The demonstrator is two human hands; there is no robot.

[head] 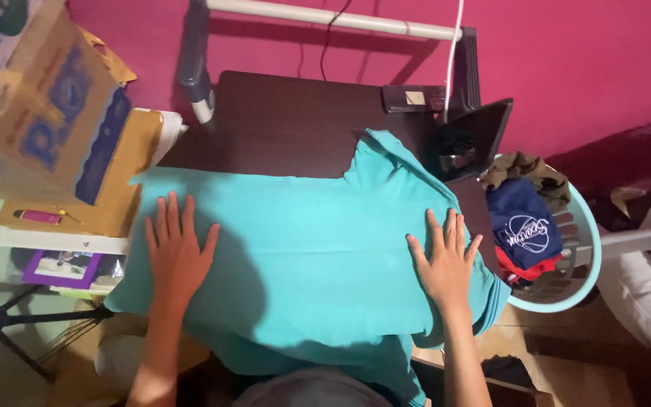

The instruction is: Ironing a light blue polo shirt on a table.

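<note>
Left of the turquoise cotton shirt [303, 249] leans a blue-printed cardboard box [47, 113]; left hand [177, 252] and right hand [444, 264] press flat, fingers spread, on the shirt.

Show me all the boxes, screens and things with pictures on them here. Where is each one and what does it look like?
Cardboard box: far left, brown with blue print, tilted.
Dark screen: back right of the table, black, leaning open.
Navy garment: in the pale blue basket at right, with a white round emblem.
Purple-framed picture: lower left, flat, near the left hand.
</note>
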